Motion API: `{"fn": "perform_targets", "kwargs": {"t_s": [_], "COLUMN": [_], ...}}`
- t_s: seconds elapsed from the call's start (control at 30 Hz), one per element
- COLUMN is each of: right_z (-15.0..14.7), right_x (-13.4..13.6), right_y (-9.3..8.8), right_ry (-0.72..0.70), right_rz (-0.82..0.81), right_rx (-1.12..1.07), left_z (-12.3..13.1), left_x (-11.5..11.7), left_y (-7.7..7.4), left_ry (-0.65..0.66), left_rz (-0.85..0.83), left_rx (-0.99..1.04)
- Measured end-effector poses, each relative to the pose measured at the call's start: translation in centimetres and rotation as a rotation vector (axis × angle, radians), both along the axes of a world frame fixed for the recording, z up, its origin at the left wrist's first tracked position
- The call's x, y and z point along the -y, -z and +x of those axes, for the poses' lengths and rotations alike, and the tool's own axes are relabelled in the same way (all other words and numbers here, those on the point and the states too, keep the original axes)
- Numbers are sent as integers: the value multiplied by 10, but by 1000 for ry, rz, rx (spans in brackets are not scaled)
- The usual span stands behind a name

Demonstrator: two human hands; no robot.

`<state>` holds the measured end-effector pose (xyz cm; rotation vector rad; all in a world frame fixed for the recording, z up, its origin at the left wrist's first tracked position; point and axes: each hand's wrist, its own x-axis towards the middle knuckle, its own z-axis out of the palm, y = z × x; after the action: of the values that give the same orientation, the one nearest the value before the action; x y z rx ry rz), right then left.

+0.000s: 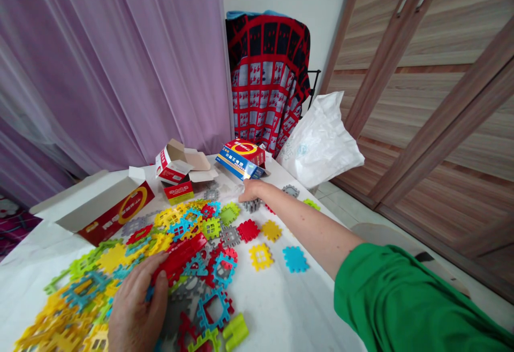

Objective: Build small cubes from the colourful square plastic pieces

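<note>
Head view: a table with a white cover (321, 293) holds a sprawling heap of colourful interlocking plastic tiles, their edges notched. The left hand (138, 304), at the near side of the heap, is curled around the near end of a glossy red plastic piece (180, 258), which extends forward and to the right from its fingers. The right hand (251, 190) reaches across to the far side, fingertips down at grey notched tiles (252, 205) just below it; whether it grips them cannot be told. Between the hands lie a red square tile (249, 230) and a lime-green tile (211, 228). Nearer the viewer, a yellow window tile (261, 257) and a blue square tile (295, 259) lie apart from the heap, below the right forearm. Just beyond the right hand sits a blue-and-red carton (241, 158).
</note>
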<state>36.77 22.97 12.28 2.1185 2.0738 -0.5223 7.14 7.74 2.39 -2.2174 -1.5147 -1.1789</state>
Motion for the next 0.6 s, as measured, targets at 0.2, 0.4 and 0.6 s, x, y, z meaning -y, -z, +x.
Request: {"fn": "perform_targets", "kwargs": {"t_s": [0.2,0.4,0.6], "right_z": [1,37,58], "right_x": [-1,27,157], "right_y": [-6,-33,16], "right_ry": [50,80,151], "right_rz": [44,226,562], "right_rx": [5,-90,-581], "left_z": [1,-7,24], "left_x": [-1,-3,-13], "left_y": [1,2,-23], "left_ry": [-9,-1,26], "left_rz": [10,-42,-356], "left_rx": [12,52,108]}}
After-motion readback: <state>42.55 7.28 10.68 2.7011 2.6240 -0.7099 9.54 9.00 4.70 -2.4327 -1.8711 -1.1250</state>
